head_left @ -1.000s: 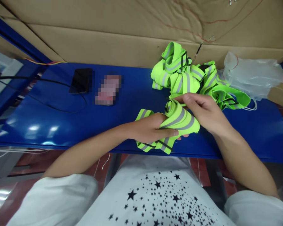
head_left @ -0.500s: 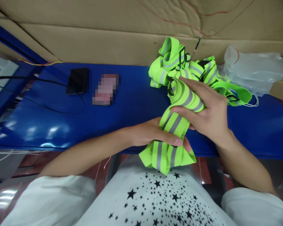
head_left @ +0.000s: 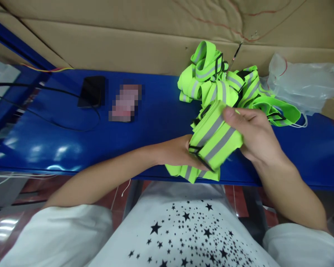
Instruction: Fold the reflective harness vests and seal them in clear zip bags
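Observation:
Between my hands is a neon-yellow reflective strap (head_left: 215, 135) with grey stripes, wound into a thick roll. My right hand (head_left: 253, 133) grips the roll from the right, thumb lying across its top. From the left, my left hand (head_left: 178, 150) holds its lower part; most of those fingers are hidden behind the strap. A black buckle (head_left: 196, 149) shows on the roll's lower left side. The strap's loose end (head_left: 190, 173) hangs below my left hand, over the front edge of the blue table (head_left: 153, 122).
Behind the roll lies a heap of similar straps (head_left: 211, 79) with black buckles. A clear plastic bag (head_left: 303, 81) sits at the back right. Toward the left are a black box-like object (head_left: 91, 92), a blurred-out phone-shaped item (head_left: 125, 104) and a black cable (head_left: 58, 91). Cardboard (head_left: 114, 48) lines the back.
The roll has turned over and come nearer, so its flat striped side and a buckle now show. My right hand has moved down with it, and less loose strap hangs below.

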Available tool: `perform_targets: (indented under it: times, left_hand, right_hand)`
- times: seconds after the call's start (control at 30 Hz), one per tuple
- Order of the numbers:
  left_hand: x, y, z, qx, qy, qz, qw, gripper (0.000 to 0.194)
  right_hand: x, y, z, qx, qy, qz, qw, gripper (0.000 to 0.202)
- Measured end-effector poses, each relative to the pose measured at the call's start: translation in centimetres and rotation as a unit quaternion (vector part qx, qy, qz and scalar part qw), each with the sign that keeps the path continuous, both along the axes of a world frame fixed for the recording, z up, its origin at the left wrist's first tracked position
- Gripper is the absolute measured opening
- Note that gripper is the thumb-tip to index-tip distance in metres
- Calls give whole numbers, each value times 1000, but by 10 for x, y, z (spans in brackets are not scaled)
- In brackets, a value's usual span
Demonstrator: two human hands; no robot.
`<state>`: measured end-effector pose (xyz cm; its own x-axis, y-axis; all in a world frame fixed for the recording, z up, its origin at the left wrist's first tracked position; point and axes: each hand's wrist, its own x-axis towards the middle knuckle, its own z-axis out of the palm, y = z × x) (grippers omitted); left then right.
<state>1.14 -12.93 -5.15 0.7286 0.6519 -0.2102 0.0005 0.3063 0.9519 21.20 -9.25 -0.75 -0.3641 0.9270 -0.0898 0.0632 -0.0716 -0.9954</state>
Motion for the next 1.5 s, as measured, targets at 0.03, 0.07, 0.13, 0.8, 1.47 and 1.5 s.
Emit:
perform_targets:
  times: [0.03,0.07,0.13,0.8,1.47,1.5]
  left_hand:
    - [1,0,-4,27,11,25,999,35]
    - [2,0,-8,52,23,47,997,35]
    - [2,0,-13,89,45,58,993,35]
    - [-3,10,-10,215,-6,131,968,27]
    - [-10,9,5,-102,-54,-83,990,30]
    - [-10,6,8,-122,-69,-97,985,32]
  right_hand:
    - [0,1,0,-33,34,3,999,43]
    - [0,3,0,-52,59,3,997,39]
    - [-1,6,-2,-44,64,-9,997,29]
    - [-1,5,-19,286,-125,133,941,60]
    - [-5,2,-20,91,50,36,994,31]
    - [-5,0,-17,55,77,41,995,28]
